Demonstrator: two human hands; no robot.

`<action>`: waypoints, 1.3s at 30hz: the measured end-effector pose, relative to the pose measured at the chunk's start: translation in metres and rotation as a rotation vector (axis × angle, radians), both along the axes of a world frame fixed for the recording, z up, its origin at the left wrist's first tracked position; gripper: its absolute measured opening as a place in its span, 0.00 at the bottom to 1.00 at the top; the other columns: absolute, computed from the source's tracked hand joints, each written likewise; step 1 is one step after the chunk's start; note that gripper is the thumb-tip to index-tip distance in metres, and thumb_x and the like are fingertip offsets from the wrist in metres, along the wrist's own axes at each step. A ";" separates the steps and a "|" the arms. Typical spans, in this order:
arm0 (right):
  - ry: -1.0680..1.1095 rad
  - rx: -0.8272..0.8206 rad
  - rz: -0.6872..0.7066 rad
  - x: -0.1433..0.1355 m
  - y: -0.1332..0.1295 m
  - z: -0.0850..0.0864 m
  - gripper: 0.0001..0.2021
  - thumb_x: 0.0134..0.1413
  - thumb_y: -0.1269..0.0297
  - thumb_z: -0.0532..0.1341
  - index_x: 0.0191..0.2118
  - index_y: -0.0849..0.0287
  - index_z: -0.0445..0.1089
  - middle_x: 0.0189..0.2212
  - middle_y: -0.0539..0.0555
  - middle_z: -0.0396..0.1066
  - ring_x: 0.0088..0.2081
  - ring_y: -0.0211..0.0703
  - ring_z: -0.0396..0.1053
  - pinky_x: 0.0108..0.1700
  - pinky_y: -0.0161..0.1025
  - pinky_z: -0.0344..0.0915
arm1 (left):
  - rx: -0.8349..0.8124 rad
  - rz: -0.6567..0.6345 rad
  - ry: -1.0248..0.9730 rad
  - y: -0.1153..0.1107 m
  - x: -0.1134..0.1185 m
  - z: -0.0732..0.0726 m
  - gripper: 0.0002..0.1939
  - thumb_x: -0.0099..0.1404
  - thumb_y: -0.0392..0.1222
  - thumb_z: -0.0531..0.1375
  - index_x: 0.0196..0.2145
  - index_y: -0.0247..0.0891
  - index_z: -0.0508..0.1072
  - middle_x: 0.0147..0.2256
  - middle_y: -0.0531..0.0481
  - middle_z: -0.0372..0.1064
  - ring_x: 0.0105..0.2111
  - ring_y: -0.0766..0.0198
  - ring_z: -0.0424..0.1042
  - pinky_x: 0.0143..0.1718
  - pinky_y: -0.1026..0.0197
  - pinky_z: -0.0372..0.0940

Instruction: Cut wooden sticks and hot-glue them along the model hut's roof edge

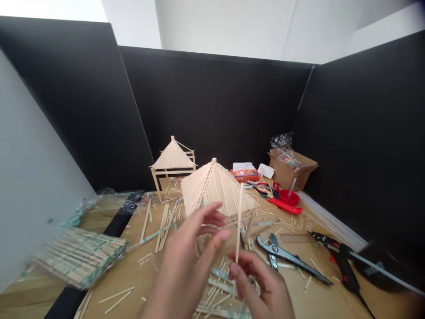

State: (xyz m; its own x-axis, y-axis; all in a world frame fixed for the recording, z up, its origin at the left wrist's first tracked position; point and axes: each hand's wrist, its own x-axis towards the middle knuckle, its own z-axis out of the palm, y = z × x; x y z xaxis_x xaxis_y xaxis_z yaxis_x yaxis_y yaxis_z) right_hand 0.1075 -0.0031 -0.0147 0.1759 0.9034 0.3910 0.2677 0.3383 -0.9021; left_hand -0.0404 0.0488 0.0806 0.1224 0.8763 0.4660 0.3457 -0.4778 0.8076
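Observation:
Between the thumb and fingers of my right hand [260,281] a thin wooden chopstick [239,217] is pinched, standing nearly upright. My left hand [195,248] is raised just left of it, fingers curved and apart from the thumb, with nothing held. Behind both hands stands a small model house [219,190] with a pyramid roof of close-laid sticks and thin legs; my left hand hides part of its lower front. Farther back on the left is a second stick model [174,155] with a similar roof on an open frame.
Wrapped chopstick bundles [83,254] lie at left. On the right are a pruning cutter [292,257], a glue gun [340,259], red-handled pliers [283,205], a red dish [289,196] and a cardboard box [292,170]. Cut sticks litter the table; black panels [215,110] enclose it.

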 end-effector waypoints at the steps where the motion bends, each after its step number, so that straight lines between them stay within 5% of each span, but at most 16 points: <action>1: -0.020 0.004 0.008 0.004 -0.003 0.005 0.09 0.62 0.57 0.58 0.39 0.53 0.74 0.23 0.48 0.71 0.22 0.36 0.66 0.23 0.28 0.64 | -0.052 -0.104 0.001 -0.004 0.005 -0.003 0.17 0.67 0.47 0.60 0.53 0.51 0.68 0.44 0.51 0.74 0.41 0.59 0.75 0.43 0.57 0.72; 6: -0.167 0.003 0.019 0.030 -0.009 0.008 0.09 0.64 0.59 0.56 0.42 0.53 0.72 0.25 0.48 0.73 0.25 0.37 0.71 0.29 0.30 0.69 | -0.257 -0.391 -0.004 -0.004 0.034 -0.018 0.08 0.68 0.44 0.58 0.43 0.46 0.76 0.37 0.52 0.77 0.36 0.61 0.76 0.36 0.60 0.71; 9: -0.390 -0.117 -0.125 0.061 -0.008 -0.021 0.18 0.62 0.52 0.56 0.53 0.54 0.69 0.44 0.56 0.76 0.43 0.48 0.75 0.44 0.41 0.72 | -0.190 -0.428 0.060 0.000 0.043 -0.018 0.10 0.70 0.41 0.56 0.42 0.44 0.77 0.34 0.51 0.75 0.35 0.62 0.74 0.37 0.59 0.68; 12: -0.819 -0.377 -0.511 0.101 -0.007 -0.063 0.39 0.49 0.45 0.63 0.61 0.70 0.62 0.61 0.72 0.61 0.63 0.71 0.55 0.62 0.63 0.52 | -0.130 -0.431 0.160 0.000 0.045 -0.016 0.12 0.72 0.40 0.53 0.43 0.42 0.76 0.32 0.51 0.71 0.33 0.63 0.71 0.35 0.61 0.64; 14: -0.999 -0.582 -0.629 0.122 -0.005 -0.084 0.49 0.39 0.45 0.66 0.61 0.78 0.59 0.61 0.77 0.57 0.63 0.81 0.50 0.62 0.68 0.45 | -0.129 -0.421 0.200 -0.001 0.045 -0.016 0.12 0.72 0.40 0.52 0.41 0.41 0.75 0.31 0.51 0.69 0.32 0.64 0.68 0.34 0.62 0.61; 16: -1.079 -0.655 -0.589 0.135 -0.004 -0.092 0.46 0.41 0.47 0.64 0.62 0.78 0.59 0.57 0.76 0.63 0.60 0.79 0.56 0.60 0.66 0.48 | -0.125 -0.409 0.221 -0.003 0.045 -0.016 0.12 0.73 0.41 0.51 0.39 0.40 0.75 0.30 0.51 0.67 0.31 0.65 0.67 0.33 0.63 0.60; 19: -1.100 -0.643 -0.484 0.142 -0.002 -0.084 0.36 0.47 0.56 0.61 0.61 0.72 0.62 0.46 0.70 0.70 0.50 0.72 0.67 0.54 0.60 0.57 | -0.083 -0.401 0.244 -0.006 0.044 -0.017 0.12 0.73 0.41 0.52 0.37 0.40 0.74 0.29 0.52 0.65 0.30 0.65 0.65 0.31 0.64 0.58; 24: -1.048 -0.627 -0.413 0.148 -0.005 -0.072 0.20 0.52 0.65 0.56 0.52 0.60 0.68 0.39 0.62 0.70 0.43 0.62 0.72 0.44 0.52 0.65 | 0.033 -0.383 0.249 -0.006 0.040 -0.017 0.10 0.72 0.37 0.52 0.39 0.40 0.73 0.30 0.52 0.66 0.30 0.67 0.66 0.31 0.66 0.58; 28: -0.834 -0.404 -0.322 0.149 -0.022 -0.064 0.24 0.49 0.73 0.54 0.54 0.55 0.59 0.47 0.56 0.67 0.49 0.47 0.70 0.48 0.39 0.67 | 0.029 -0.393 0.289 -0.002 0.039 -0.017 0.09 0.72 0.37 0.52 0.40 0.40 0.73 0.30 0.52 0.67 0.30 0.66 0.67 0.31 0.65 0.58; 33: -0.739 0.000 -0.270 0.136 -0.037 -0.030 0.26 0.48 0.72 0.56 0.55 0.53 0.57 0.51 0.56 0.61 0.52 0.48 0.66 0.50 0.39 0.67 | 0.080 -0.450 0.357 0.002 0.044 -0.017 0.11 0.72 0.37 0.51 0.40 0.39 0.74 0.30 0.50 0.65 0.30 0.64 0.66 0.30 0.63 0.56; 39: -0.699 0.224 -0.255 0.126 -0.032 -0.009 0.22 0.51 0.67 0.59 0.54 0.58 0.59 0.48 0.59 0.59 0.49 0.50 0.65 0.48 0.42 0.67 | 0.084 -0.607 0.355 0.000 0.047 -0.019 0.11 0.72 0.35 0.51 0.38 0.39 0.74 0.29 0.51 0.64 0.32 0.64 0.65 0.32 0.63 0.57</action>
